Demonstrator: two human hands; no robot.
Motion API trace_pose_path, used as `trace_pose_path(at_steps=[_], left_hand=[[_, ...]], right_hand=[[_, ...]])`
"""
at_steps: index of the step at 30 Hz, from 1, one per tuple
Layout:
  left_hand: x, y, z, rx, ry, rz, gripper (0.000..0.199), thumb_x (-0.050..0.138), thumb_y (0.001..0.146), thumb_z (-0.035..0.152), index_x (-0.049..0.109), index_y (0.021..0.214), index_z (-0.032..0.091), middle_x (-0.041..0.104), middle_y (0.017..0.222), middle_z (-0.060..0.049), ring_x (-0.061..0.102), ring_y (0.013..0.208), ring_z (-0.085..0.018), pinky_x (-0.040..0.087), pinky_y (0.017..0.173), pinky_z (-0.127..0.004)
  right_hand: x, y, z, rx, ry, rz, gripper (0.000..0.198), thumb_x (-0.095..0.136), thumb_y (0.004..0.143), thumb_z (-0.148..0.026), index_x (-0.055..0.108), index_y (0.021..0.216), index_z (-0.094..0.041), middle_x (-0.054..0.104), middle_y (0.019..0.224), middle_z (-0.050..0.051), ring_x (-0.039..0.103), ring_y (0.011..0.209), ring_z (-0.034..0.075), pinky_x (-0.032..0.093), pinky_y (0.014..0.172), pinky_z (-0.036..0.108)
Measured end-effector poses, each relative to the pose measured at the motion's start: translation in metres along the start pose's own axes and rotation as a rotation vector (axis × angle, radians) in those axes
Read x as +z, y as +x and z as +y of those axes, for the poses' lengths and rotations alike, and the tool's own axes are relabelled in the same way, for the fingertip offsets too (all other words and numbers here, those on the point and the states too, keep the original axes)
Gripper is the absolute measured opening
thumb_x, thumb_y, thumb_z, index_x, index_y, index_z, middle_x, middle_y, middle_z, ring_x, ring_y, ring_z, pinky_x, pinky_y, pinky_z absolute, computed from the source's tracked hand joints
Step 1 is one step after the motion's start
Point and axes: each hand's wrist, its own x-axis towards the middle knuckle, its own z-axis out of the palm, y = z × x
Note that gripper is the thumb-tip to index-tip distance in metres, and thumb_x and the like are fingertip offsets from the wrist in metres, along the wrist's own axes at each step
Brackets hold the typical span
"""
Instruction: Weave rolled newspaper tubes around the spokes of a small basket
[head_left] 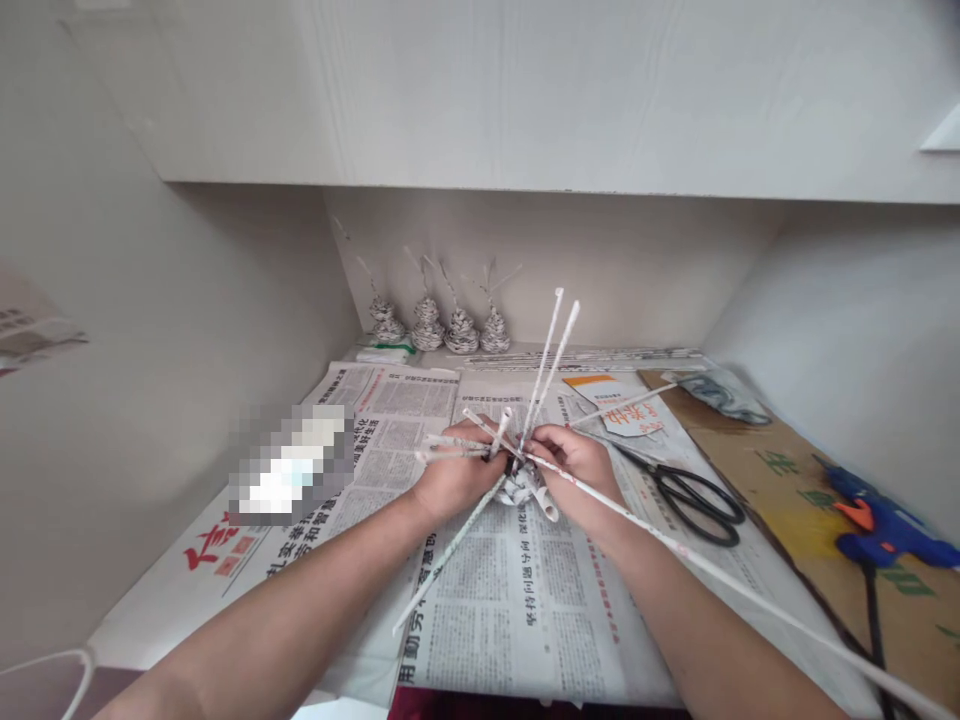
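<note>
Over the newspaper, my left hand point(459, 468) is closed around the left side of a small woven piece of rolled paper tubes point(517, 488). My right hand point(579, 462) grips the same piece from the right, thumb and index finger pressed close to its middle. Several white tubes stick out from it. Two stand upright point(551, 355), a greenish one point(450, 555) slants towards the lower left, and a long one point(675, 548) passes over my right forearm. The underside shows coiled weaving and an open tube end. My fingers partly hide the weave.
Several woven paper gourd shapes point(461, 332) stand along the back wall beside a stack of paper tubes point(592, 358). Black-handled scissors point(697, 503) lie at right. Cardboard point(757, 490) there bears a blue glue gun point(877, 520) and a crumpled plastic bag point(724, 397). A cabinet point(525, 100) overhangs the table.
</note>
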Motion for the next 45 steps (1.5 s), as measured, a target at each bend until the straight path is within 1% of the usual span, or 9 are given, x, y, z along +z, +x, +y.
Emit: trace_pose_path(at_steps=[6,9,14,19,21,27,34,40,45], left_hand=[[-0.004,0.000,0.002,0.091,-0.034,-0.074,0.015,0.057,0.085,0.014,0.069,0.079,0.019,0.070,0.079,-0.003,0.063,0.079,-0.015,0.049,0.078,-0.026],[-0.003,0.000,0.001,0.093,-0.009,-0.055,0.015,0.057,0.085,0.014,0.068,0.077,0.018,0.070,0.078,-0.003,0.063,0.079,-0.016,0.048,0.079,-0.027],[-0.006,-0.001,0.000,0.128,0.019,-0.140,0.009,0.061,0.080,0.012,0.067,0.076,0.016,0.068,0.077,-0.004,0.061,0.079,-0.017,0.046,0.074,-0.027],[-0.012,-0.002,0.006,0.149,-0.078,-0.190,0.011,0.059,0.083,0.014,0.069,0.078,0.017,0.070,0.078,-0.004,0.062,0.079,-0.017,0.046,0.076,-0.027],[-0.014,-0.001,0.008,0.166,-0.083,-0.206,0.013,0.058,0.084,0.015,0.070,0.078,0.017,0.070,0.080,-0.005,0.062,0.080,-0.018,0.046,0.077,-0.028],[-0.014,0.000,0.008,0.173,-0.020,-0.230,0.014,0.058,0.084,0.017,0.070,0.077,0.017,0.069,0.082,-0.006,0.061,0.082,-0.019,0.046,0.077,-0.029],[-0.008,-0.002,0.004,0.168,-0.124,-0.171,0.011,0.065,0.083,0.022,0.072,0.075,0.018,0.070,0.079,-0.005,0.062,0.079,-0.016,0.046,0.077,-0.028],[-0.006,-0.001,-0.006,0.188,-0.145,-0.243,0.012,0.062,0.085,0.024,0.073,0.082,0.020,0.072,0.088,-0.007,0.064,0.086,-0.018,0.048,0.080,-0.029],[-0.007,-0.002,-0.006,0.187,-0.131,-0.226,0.013,0.061,0.085,0.024,0.072,0.080,0.019,0.071,0.086,-0.007,0.063,0.084,-0.018,0.048,0.078,-0.029]], right_hand=[[0.002,0.008,0.007,0.147,0.246,-0.017,0.022,0.069,0.074,-0.038,0.070,0.075,-0.016,0.064,0.063,0.001,0.052,0.051,0.012,0.038,0.047,0.023],[0.003,0.008,0.008,0.144,0.284,-0.002,0.022,0.071,0.072,-0.036,0.071,0.078,-0.015,0.066,0.063,0.002,0.053,0.050,0.012,0.040,0.048,0.023],[0.004,0.005,0.004,0.078,0.296,0.009,0.020,0.072,0.070,-0.034,0.073,0.077,-0.015,0.071,0.071,0.006,0.063,0.062,0.017,0.047,0.057,0.025],[0.002,0.009,0.004,0.176,0.415,-0.074,0.022,0.077,0.064,-0.034,0.072,0.075,-0.015,0.072,0.069,0.006,0.065,0.060,0.017,0.048,0.056,0.025],[0.002,0.008,0.003,0.191,0.399,-0.070,0.021,0.075,0.065,-0.032,0.073,0.077,-0.015,0.072,0.068,0.005,0.065,0.059,0.016,0.049,0.055,0.025],[0.003,0.001,-0.002,0.056,0.290,-0.049,0.015,0.066,0.074,-0.023,0.075,0.085,-0.017,0.073,0.073,0.003,0.066,0.064,0.016,0.050,0.059,0.024],[0.003,0.001,-0.006,0.097,0.238,0.002,0.014,0.064,0.071,-0.017,0.075,0.081,-0.017,0.072,0.072,0.003,0.066,0.065,0.015,0.051,0.061,0.024],[0.005,0.000,-0.008,0.149,0.300,0.018,0.014,0.066,0.070,-0.021,0.075,0.080,-0.017,0.070,0.067,0.002,0.064,0.061,0.015,0.048,0.055,0.022],[0.006,0.000,-0.006,0.163,0.314,0.016,0.013,0.069,0.069,-0.024,0.074,0.079,-0.018,0.070,0.067,0.002,0.064,0.060,0.015,0.048,0.055,0.023]])
